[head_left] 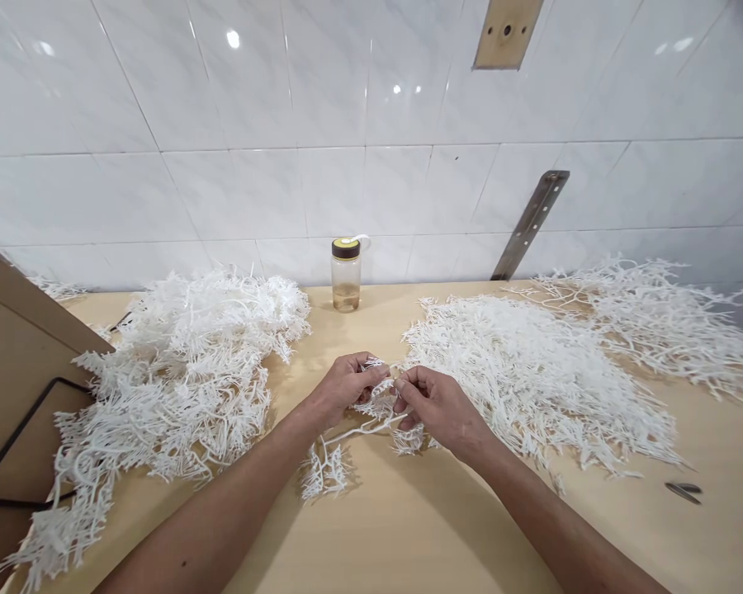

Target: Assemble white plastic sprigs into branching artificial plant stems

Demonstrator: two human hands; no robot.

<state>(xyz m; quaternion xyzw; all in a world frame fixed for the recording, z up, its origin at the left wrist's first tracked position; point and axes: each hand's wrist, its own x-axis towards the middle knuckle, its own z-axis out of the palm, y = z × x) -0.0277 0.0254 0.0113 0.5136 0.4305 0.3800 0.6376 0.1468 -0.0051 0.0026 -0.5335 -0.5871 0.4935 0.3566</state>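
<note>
Taking the bottle (pixel 346 276) as my marker, I start well to its left, where a brown panel (pixel 25 355) stands at the table's edge with a black frame (pixel 6 502) against it. Between that panel and the bottle spreads a thick heap of white sprigs (pixel 207 371). In front of the bottle, on the near side, the left hand (pixel 350 384) has its thumb and forefinger pinched on a white branched piece (pixel 380 406) — its thin stem and tufts trail over the table (pixel 421 536). Just right of that, the right hand (pixel 437 404) pinches the same piece, thumb against forefinger, the other fingers loosely curled. The step in hand looks to me like close fingertip work where two stems meet, though the fingers hide the exact spot. The next move, I judge, calls for a steady left hold and a small, careful turn of the right fingertips — the stems look thin and easily tangled. To the right of the bottle lies a flatter heap of white sprigs (pixel 532 375), then a sparser pile of bare-looking stems (pixel 669 318), and, nearer me, a small dark tool (pixel 684 492).
</note>
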